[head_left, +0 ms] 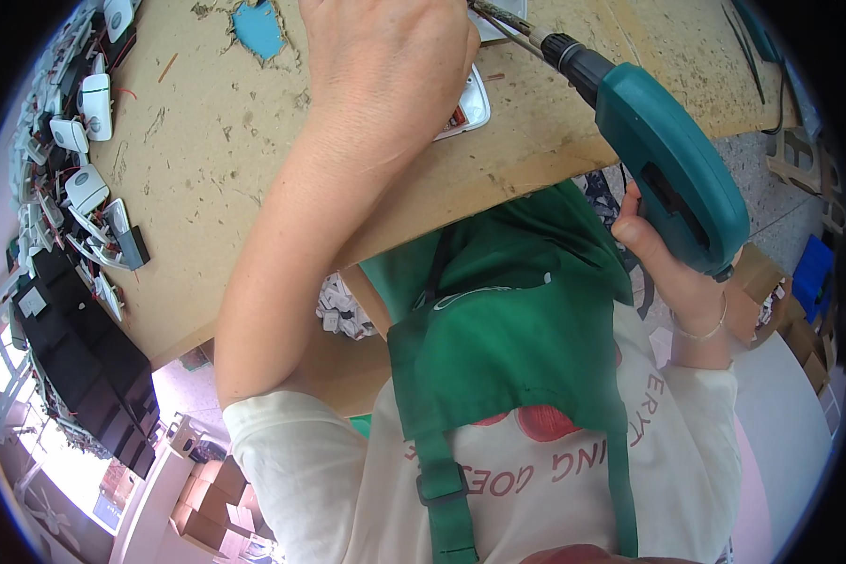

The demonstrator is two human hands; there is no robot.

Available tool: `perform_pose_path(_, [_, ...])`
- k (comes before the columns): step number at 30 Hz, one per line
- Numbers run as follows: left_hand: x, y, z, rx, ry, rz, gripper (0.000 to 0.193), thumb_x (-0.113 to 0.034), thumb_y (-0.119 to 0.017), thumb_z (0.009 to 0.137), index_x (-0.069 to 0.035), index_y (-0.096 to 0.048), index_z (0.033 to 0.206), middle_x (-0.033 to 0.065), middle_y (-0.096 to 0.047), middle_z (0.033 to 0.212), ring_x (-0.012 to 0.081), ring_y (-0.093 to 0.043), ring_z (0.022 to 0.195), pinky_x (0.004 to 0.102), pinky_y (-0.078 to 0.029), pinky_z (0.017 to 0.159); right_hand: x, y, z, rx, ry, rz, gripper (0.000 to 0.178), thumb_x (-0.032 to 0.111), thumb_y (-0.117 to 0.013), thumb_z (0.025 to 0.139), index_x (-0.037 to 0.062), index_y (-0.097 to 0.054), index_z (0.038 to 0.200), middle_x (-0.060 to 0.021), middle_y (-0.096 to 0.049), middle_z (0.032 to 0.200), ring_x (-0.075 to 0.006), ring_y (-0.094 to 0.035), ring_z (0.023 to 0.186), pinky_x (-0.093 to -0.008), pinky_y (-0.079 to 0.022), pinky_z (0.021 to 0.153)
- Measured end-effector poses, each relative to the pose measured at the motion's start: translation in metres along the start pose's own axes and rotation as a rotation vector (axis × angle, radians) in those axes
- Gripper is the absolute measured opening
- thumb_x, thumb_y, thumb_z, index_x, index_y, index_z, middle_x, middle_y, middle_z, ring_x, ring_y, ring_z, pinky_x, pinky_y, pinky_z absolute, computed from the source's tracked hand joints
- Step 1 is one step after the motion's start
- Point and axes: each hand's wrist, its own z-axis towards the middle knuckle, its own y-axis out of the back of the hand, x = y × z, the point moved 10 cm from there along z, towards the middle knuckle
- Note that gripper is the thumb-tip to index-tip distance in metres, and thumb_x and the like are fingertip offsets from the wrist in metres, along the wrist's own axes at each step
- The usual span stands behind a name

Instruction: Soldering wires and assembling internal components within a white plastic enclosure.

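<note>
My right hand (663, 258) grips a teal soldering gun (672, 164), its body slanting up and left. The black ridged collar (573, 58) and metal barrel lead toward my left hand. Across the table's near edge, my left hand (390, 56) reaches in with its back toward me. Its fingers are cut off by the top of the view or hidden behind the hand, so their hold does not show. Right beside it lies a white plastic housing (477, 105) with a reddish-brown part inside, mostly covered by the hand. The gun's tip is near the hand's far side.
The table (207, 179) is brown and scorched in spots, with a torn patch showing blue (257, 28). Several white devices with wires (89, 188) crowd its left edge beside a black tray (85, 348). A cardboard box (352, 367) with white parts stands below. A cable hangs at far right.
</note>
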Motion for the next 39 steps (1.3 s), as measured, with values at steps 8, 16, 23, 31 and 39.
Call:
perform_pose_path(8, [0.0,-0.001,0.0,0.005,-0.007,0.02,0.005,-0.002,-0.059,0.069,0.001,-0.056,0.069,0.015,-0.055,0.093,0.0324,-0.053,0.089,0.0426,-0.039,0.08,-0.001,-0.002,0.004,0.0,0.005,0.123,0.05,0.004,-0.076,0.075,-0.0032,-0.055,0.12,-0.0139,-0.064,0.107,-0.016,-0.062,0.08,-0.0286,-0.052,0.071])
perform_pose_path(16, [-0.002,-0.001,-0.001,-0.021,-0.022,0.034,0.005,-0.002,-0.059,0.069,0.001,-0.055,0.069,0.0151,-0.055,0.093,0.0325,-0.053,0.088,0.043,-0.039,0.078,-0.001,-0.003,0.003,0.014,0.012,0.129,0.054,0.003,-0.076,0.074,-0.0036,-0.053,0.123,-0.0155,-0.063,0.109,-0.0164,-0.062,0.08,-0.0286,-0.052,0.072])
perform_pose_path(23, [-0.002,0.0,-0.001,0.002,-0.002,0.003,0.004,-0.002,-0.058,0.07,0.001,-0.056,0.07,0.0148,-0.055,0.094,0.0329,-0.053,0.088,0.0432,-0.039,0.078,0.007,0.003,0.006,-0.118,0.029,0.216,0.026,0.015,-0.082,0.072,0.0035,-0.068,0.09,-0.0022,-0.067,0.075,-0.0103,-0.061,0.067,-0.0231,-0.05,0.064])
perform_pose_path(31, [0.0,-0.002,-0.002,0.001,0.005,0.017,0.005,-0.003,-0.058,0.071,0.001,-0.056,0.07,0.0144,-0.055,0.096,0.0328,-0.053,0.089,0.0433,-0.039,0.078,0.005,0.003,0.003,-0.062,0.05,0.204,0.039,0.01,-0.078,0.075,-0.0005,-0.059,0.107,-0.0094,-0.065,0.095,-0.0132,-0.061,0.074,-0.0258,-0.051,0.068])
perform_pose_path(39, [-0.001,-0.001,0.0,0.006,0.003,-0.015,0.004,-0.002,-0.058,0.07,0.002,-0.056,0.069,0.0151,-0.055,0.094,0.0333,-0.053,0.089,0.0433,-0.039,0.079,-0.004,-0.004,0.0,0.004,-0.02,0.219,0.056,0.01,-0.074,0.077,-0.0018,-0.051,0.127,-0.0141,-0.062,0.114,-0.0141,-0.06,0.08,-0.0278,-0.05,0.074])
